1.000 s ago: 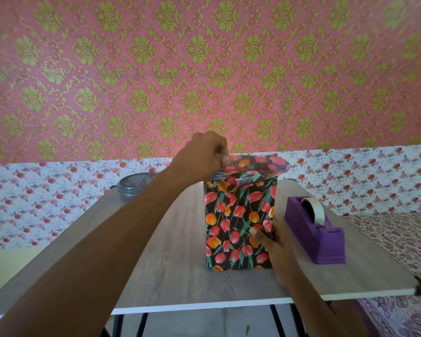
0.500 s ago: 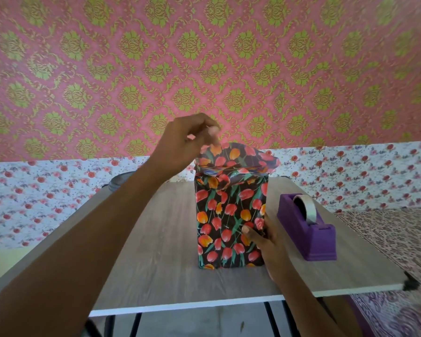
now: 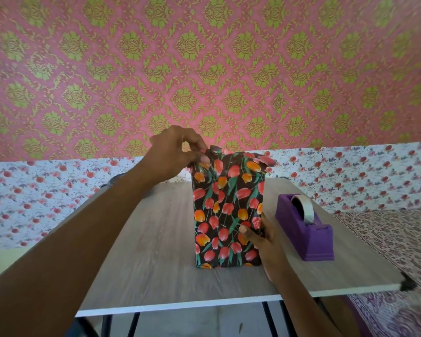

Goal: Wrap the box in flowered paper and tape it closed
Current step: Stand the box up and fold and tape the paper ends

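The box (image 3: pixel 227 215) stands upright in the middle of the table (image 3: pixel 156 251), already sheathed in flowered paper (image 3: pixel 231 171), black with red and orange tulips, a seam running down its front. Up at 11 o'clock the left hand (image 3: pixel 178 152) pinches the loose top edge of the paper between thumb and fingertips, and the top is open and ruffled over to 1 o'clock. Down at 4 o'clock the right hand (image 3: pixel 260 237) grips the box's lower right edge, thumb pressed on the front face, its fingers gone behind the side. At 3 o'clock, just beside that hand, sits a purple tape dispenser (image 3: pixel 304 232) with its roll showing. The left forearm crosses the table at 9 o'clock and covers most of a dark round thing (image 3: pixel 112 182); what it is, hard to say. The box's far side and base are out of sight.
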Motion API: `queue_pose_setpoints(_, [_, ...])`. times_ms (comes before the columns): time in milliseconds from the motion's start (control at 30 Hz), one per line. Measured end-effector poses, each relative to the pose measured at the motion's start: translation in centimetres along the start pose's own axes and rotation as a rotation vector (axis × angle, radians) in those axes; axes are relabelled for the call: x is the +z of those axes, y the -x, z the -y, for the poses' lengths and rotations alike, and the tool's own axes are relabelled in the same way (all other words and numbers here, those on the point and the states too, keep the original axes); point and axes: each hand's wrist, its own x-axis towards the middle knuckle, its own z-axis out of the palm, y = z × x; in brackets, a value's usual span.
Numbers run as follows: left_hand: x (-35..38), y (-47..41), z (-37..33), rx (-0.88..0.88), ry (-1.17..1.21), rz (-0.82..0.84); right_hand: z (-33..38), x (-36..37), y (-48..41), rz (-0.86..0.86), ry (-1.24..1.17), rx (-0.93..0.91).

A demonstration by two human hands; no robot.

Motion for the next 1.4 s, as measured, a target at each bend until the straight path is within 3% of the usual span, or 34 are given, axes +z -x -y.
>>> queue_pose_setpoints(133, [-1.8,-0.6,-0.8,0.094,-0.347,0.218,-0.2,-0.1,-0.1,0.009,-0.006,0.0])
queue_pose_setpoints(233, [-3.2,-1.3,-1.5,0.098,-0.526,0.277,-0.1,-0.1,-0.2,0.006,0.008,-0.012])
queue_pose_setpoints(333, [-3.7,-1.9,-1.0,0.27,-0.582,0.226,-0.3,-0.1,-0.3,0.001,-0.003,0.002])
queue_pose_setpoints(467, [-3.7,-1.8,0.0,0.37,-0.622,0.074,-0.4,-0.1,-0.4,0.004,0.009,-0.003])
queue_pose_setpoints(567, [-3.7,-1.6,-0.3,0.327,-0.473,-0.017,-0.3,-0.1,-0.3,0.009,0.006,-0.002])
queue_pose_setpoints(700, [-3.6,-0.5,-2.0,0.137,-0.103,0.17,-0.4,-0.1,-0.4,0.022,0.005,-0.009])
queue_pose_setpoints(800, [-1.7,0.6,-2.8,0.132,-0.197,0.273,-0.5,-0.1,-0.4,0.023,-0.014,-0.002])
queue_pose_setpoints(933, [1.0,0.2,-2.4,0.183,-0.428,0.019,-0.6,-0.2,-0.3,0.027,-0.026,-0.004])
queue_pose_setpoints(1133, [3.2,-0.2,-1.7,-0.027,-0.202,-0.154,0.0,-0.2,-0.2,0.015,-0.027,0.003])
queue_pose_setpoints(1400, [1.6,-1.1,-3.8,-0.138,0.005,0.072,0.1,0.0,0.0,0.002,-0.017,0.01])
